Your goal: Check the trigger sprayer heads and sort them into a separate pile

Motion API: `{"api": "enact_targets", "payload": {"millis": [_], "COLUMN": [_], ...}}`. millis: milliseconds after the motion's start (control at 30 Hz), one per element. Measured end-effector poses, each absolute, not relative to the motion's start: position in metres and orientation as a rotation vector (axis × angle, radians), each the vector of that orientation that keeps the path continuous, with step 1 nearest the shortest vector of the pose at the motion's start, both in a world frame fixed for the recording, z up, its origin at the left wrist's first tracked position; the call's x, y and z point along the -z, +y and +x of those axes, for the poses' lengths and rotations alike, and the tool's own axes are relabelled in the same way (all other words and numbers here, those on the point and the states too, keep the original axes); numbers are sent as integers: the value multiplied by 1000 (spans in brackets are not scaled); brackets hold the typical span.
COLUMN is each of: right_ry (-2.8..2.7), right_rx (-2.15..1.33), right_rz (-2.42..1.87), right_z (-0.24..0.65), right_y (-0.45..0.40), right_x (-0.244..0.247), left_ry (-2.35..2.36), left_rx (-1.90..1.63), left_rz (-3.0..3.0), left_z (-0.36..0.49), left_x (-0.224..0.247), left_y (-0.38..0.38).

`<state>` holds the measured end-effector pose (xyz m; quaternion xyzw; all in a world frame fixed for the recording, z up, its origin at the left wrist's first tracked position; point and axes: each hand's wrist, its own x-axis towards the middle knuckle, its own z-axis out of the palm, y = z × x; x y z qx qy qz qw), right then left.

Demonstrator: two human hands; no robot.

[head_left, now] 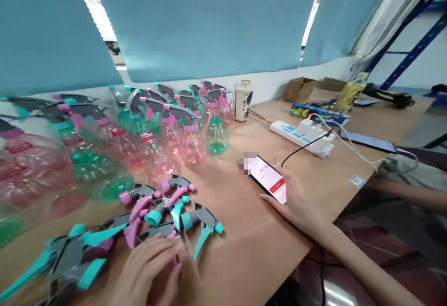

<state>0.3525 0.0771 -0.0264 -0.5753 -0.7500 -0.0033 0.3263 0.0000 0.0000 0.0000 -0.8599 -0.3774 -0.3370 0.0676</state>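
My right hand [293,203] holds a phone [267,178] by its near end, thumb on one side and fingers on the other; its lit screen shows a timer and a red button. At the bottom, my left hand [150,268] is slightly blurred, its fingers bent and the thumb apart, with nothing clearly held. Its fingertips are at the near edge of a pile of loose spray heads, among them a teal-trigger one [204,222] and a pink-trigger one [178,187]. Behind the pile stand clear green bottles [99,175] and pink bottles [193,147], several with spray heads on.
A lidded cup [242,101] stands by the back wall. On the brown table [237,250] are a white power strip [302,137] with cables, a second phone [368,141], a yellow bottle [352,92] and an open cardboard box [300,89]. Another person's arm [401,192] shows at right.
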Motion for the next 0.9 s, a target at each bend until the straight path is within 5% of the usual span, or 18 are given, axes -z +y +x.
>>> {"api": "enact_targets", "payload": {"millis": [433, 900], "right_ry": [-1977, -1903], "right_rx": [-265, 36], "right_rz": [-1638, -1750], "right_z": [356, 376], "right_y": [93, 50], "right_x": [12, 27], "left_ry": [-1207, -1202], "left_rx": [1011, 1048], "left_rz": [-2613, -2670], "left_z": [0, 3], "left_x": [6, 3], "left_y": [-3, -3]}}
